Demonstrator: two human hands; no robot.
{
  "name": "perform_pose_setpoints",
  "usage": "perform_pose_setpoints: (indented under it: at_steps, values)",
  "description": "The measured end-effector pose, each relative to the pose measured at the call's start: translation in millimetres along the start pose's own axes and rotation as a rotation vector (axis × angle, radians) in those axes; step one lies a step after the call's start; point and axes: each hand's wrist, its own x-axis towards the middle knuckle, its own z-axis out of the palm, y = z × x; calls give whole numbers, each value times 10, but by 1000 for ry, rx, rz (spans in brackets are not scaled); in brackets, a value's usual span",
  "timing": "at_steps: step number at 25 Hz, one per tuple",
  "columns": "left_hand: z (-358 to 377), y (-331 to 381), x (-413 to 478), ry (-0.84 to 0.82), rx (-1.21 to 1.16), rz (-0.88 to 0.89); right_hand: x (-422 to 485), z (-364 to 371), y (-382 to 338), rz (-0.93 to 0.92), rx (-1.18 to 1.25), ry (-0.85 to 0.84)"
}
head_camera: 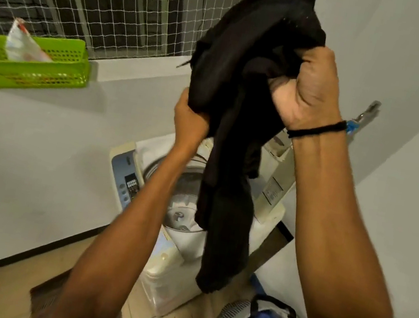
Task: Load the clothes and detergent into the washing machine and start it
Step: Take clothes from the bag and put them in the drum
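Both hands, left (191, 118) and right (308, 89), grip the black garment (239, 108) above the washing machine (182, 210).

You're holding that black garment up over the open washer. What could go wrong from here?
The black garment, gripped by the left hand and right hand, hangs with its lower end in front of the washing machine rather than over the drum, so it might catch on the rim or slip outside. The detergent packet sits apart in the green basket on the ledge, so it could be forgotten.
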Motion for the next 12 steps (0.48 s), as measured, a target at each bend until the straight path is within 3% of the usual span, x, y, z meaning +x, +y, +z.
perform_pose_setpoints:
  at_steps: [2, 5, 7, 9, 12]
  values:
    - [-202, 126, 305, -64, -82, -84, 100, 1, 68, 3, 43, 13]
    - [-452, 17, 290, -493, -53, -103, 321, 115, 85, 0, 110, 53]
    - [-426, -242, -69, -604, 128, -54, 420, 263, 92, -20, 88, 36]
    - [-248, -443, -330, -503, 352, 7, 505, 351, 140, -31, 76, 21]
    - [-92, -624, -104, -203, 470, -111, 549, 324, 231, -29, 21, 14]
